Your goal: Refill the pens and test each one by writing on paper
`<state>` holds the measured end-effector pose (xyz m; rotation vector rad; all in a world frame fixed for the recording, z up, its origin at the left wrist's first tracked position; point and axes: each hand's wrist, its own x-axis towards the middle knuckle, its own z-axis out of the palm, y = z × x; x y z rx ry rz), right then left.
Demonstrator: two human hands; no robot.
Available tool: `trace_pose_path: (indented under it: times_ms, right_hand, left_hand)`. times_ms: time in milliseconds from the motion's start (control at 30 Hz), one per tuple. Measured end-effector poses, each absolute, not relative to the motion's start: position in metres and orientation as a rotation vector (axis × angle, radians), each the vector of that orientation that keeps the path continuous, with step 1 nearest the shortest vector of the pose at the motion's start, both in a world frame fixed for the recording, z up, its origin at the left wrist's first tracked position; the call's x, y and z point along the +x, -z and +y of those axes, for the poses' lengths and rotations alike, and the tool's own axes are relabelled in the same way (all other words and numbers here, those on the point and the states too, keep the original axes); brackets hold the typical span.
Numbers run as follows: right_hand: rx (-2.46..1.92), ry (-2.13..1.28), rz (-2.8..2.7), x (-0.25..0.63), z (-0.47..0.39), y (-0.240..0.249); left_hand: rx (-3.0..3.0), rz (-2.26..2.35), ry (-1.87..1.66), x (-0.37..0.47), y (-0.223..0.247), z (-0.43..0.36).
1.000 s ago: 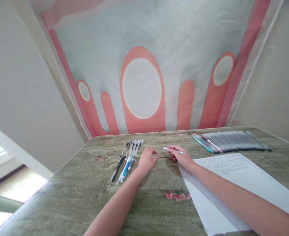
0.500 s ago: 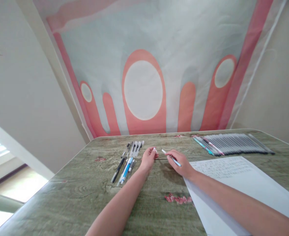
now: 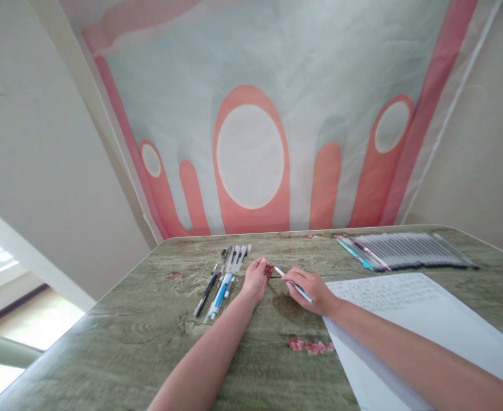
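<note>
My right hand (image 3: 308,290) is closed around a slim white and light-blue pen (image 3: 303,294). The pen's white end points up and left, near the fingertips of my left hand (image 3: 258,278). Those fingers are pinched on a small whitish piece, mostly hidden; it may be a pen cap. Whether the pen touches it I cannot tell. Just left of my left hand lie several pens: a blue and white pen (image 3: 222,295), a black pen (image 3: 206,295) and some clear ones (image 3: 238,258).
On the right lies a white sheet with handwriting (image 3: 405,319), partly under my right forearm. Behind it a row of grey pens or refills (image 3: 409,251) lies side by side, with a teal pen (image 3: 354,254) at its left end. The wood-patterned tabletop (image 3: 118,354) meets a printed wall covering.
My right hand has shifted slightly left and down, bringing the pen's white end close to my left fingertips. The small whitish piece in my left fingers shows less than before.
</note>
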<state>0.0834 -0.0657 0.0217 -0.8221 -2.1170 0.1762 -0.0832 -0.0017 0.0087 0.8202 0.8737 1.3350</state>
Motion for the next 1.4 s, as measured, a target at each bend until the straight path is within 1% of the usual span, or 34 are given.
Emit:
trace_pose_path:
  times_ms: [400, 733, 967, 1167, 1300, 1400]
  right_hand:
    - [-0.886, -0.106, -2.175, 0.083, -0.065, -0.022]
    - [-0.931, 0.148, -2.308, 0.083, -0.066, -0.017]
    - [-0.992, 0.155, -2.346, 0.083, -0.063, -0.014]
    - [-1.123, 0.150, -2.376, 0.079, -0.062, -0.022]
    - [-1.103, 0.085, -2.419, 0.081, -0.066, -0.032]
    - [-1.045, -0.024, -2.431, 0.084, -0.071, -0.043]
  left_hand:
    - [1.036, 0.987, -1.249, -0.074, -0.011, -0.010]
    - [1.298, 1.028, -1.256, -0.067, -0.020, -0.023]
    - [1.357, 1.009, -1.191, -0.069, -0.025, -0.025]
    - [1.291, 0.961, -1.160, -0.064, -0.017, -0.025]
    - [1.217, 0.927, -1.173, -0.065, -0.013, -0.020]
    - [1.108, 0.954, -1.231, -0.068, -0.012, -0.015]
